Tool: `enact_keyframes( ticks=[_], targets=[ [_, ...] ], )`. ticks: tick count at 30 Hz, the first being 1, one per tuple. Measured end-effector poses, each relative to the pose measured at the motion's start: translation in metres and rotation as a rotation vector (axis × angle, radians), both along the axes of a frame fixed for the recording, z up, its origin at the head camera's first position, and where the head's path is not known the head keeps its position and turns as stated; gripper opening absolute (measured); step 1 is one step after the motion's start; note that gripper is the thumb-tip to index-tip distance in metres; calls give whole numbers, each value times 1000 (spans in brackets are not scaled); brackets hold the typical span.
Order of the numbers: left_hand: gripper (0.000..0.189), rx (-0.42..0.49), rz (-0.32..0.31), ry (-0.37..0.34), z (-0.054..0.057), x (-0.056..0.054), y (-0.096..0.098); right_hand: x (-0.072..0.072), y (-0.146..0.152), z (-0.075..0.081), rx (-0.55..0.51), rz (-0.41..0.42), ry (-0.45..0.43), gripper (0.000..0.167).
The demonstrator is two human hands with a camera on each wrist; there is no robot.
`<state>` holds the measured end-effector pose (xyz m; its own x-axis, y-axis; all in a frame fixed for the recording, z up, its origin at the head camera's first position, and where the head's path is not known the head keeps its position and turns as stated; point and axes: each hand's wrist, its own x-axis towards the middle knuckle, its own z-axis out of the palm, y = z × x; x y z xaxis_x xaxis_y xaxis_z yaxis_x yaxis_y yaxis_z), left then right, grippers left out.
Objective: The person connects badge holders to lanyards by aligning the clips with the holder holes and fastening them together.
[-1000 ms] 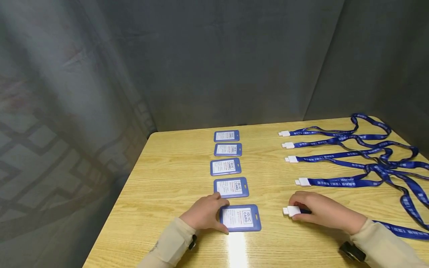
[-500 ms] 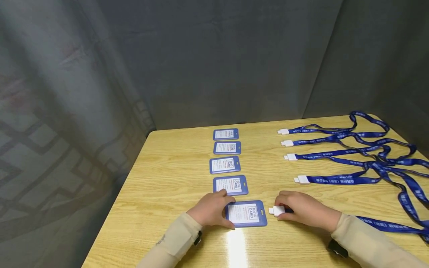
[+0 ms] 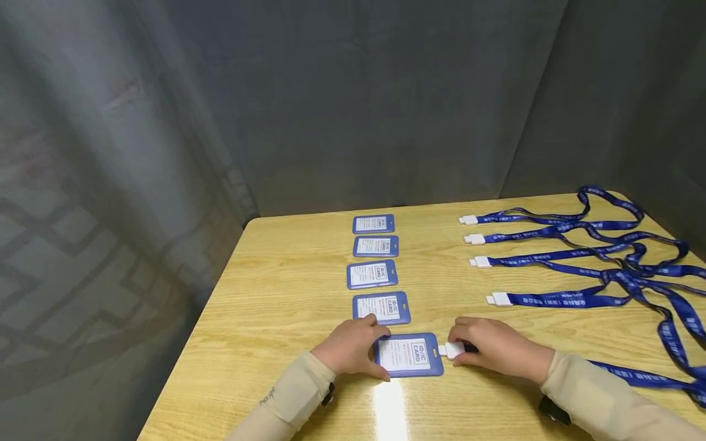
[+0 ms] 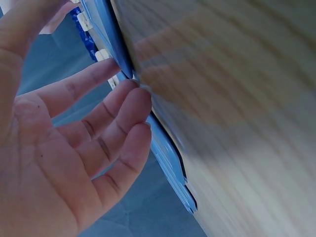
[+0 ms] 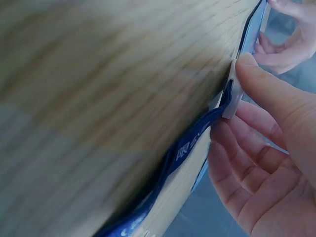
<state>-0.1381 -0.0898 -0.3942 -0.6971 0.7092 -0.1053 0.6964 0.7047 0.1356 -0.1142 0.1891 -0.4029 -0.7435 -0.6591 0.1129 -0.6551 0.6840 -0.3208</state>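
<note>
My left hand (image 3: 353,348) holds the nearest blue ID card holder (image 3: 409,355) by its left end, thumb at the near edge and fingers at the far edge. The holder lies flat on the table, its slotted end to the right. Between thumb and fingers, my right hand (image 3: 499,346) pinches the white plastic clip (image 3: 455,350) of a blue lanyard (image 3: 634,375). The clip's narrow tip is at the holder's slotted end; whether it sits in the slot I cannot tell. In the right wrist view the lanyard strap (image 5: 182,148) trails from the clip along the table.
Several more blue card holders (image 3: 380,307) lie in a column behind the held one. To the right, several blue lanyards (image 3: 562,299) with white clips (image 3: 501,299) lie in rows, their straps overlapping. A grey curtain (image 3: 386,110) hangs behind the wooden table (image 3: 265,306).
My right hand has moved left with the clip, bringing its tip up to the card holder. My left hand has shifted the holder slightly to the right.
</note>
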Motion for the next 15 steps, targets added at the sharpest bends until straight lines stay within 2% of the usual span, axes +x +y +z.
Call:
enact_keyframes(
  ticks=[8, 15],
  targets=[
    [70, 2, -21, 7, -1, 0, 2, -1, 1, -4, -58, 15, -100, 16],
    [70, 18, -4, -27, 0, -1, 4, -4, 1, -5, -84, 36, -94, 15]
  ],
)
